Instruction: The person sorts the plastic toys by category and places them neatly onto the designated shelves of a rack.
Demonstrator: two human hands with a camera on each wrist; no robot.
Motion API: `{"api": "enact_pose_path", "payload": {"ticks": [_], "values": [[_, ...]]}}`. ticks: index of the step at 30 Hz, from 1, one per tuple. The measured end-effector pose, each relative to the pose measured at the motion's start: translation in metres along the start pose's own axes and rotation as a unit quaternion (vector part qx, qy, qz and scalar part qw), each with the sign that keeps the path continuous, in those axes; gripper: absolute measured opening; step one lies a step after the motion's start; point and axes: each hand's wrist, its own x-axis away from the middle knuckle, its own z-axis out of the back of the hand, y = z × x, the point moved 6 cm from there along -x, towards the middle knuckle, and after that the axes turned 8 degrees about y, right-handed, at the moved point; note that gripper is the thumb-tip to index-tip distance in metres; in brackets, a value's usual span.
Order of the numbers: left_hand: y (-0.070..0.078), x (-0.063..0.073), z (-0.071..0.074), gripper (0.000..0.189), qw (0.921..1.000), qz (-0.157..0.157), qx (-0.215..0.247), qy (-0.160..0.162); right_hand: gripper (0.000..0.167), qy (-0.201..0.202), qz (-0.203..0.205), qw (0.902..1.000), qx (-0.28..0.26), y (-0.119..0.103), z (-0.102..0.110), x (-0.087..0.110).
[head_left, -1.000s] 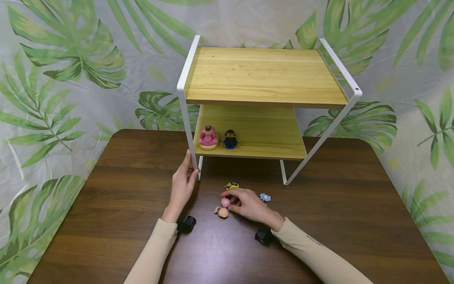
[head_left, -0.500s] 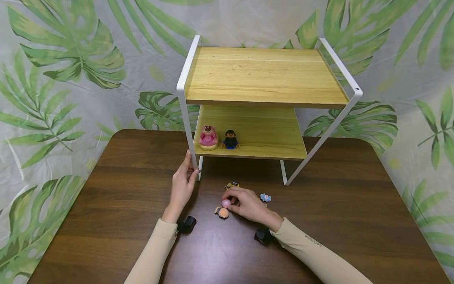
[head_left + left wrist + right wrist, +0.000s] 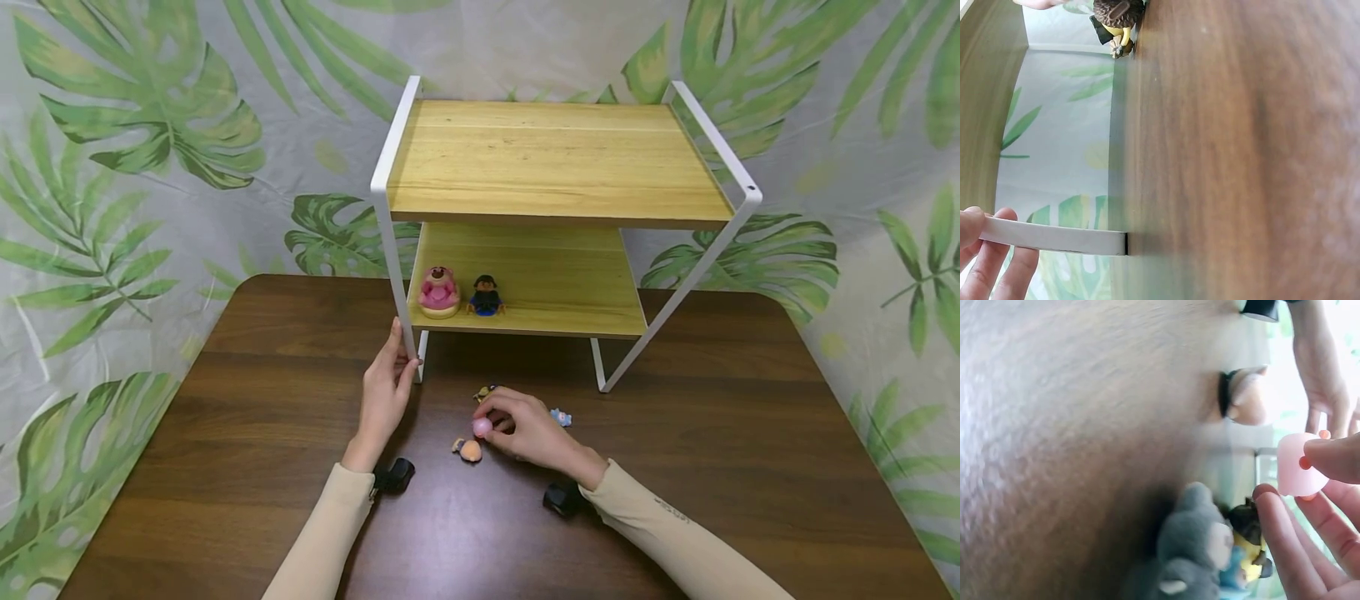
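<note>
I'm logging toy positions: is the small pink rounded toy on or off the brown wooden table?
Off. The right wrist view shows the pink toy pinched in the right hand, with space between it and the table.

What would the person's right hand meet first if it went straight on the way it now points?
Probably the left hand, holding the white shelf leg, though the yellow figure might come first; depth is unclear.

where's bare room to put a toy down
Bare: the top board between its white side rails, the lower board from the dark-haired figure to the right leg, and the table right of the blue figurine. Crowded: the lower board's left end, by the pink bear, and around the right grip and pink toy, near the peach figurine and grey figurine.
</note>
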Motion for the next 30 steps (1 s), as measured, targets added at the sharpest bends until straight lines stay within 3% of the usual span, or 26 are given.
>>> {"api": "enact_pose_path", "payload": {"ticks": [6, 30], "values": [[0.0, 0.0, 0.0, 0.095, 1.0, 0.001, -0.009, 0.002, 0.022, 0.01, 0.009, 0.9995, -0.027, -0.005, 0.007, 0.0], [0.001, 0.001, -0.001, 0.1, 0.9999, -0.006, -0.008, 0.008, 0.033, 0.065, 0.069, 0.9953, -0.022, -0.033, 0.045, -0.005]]}}
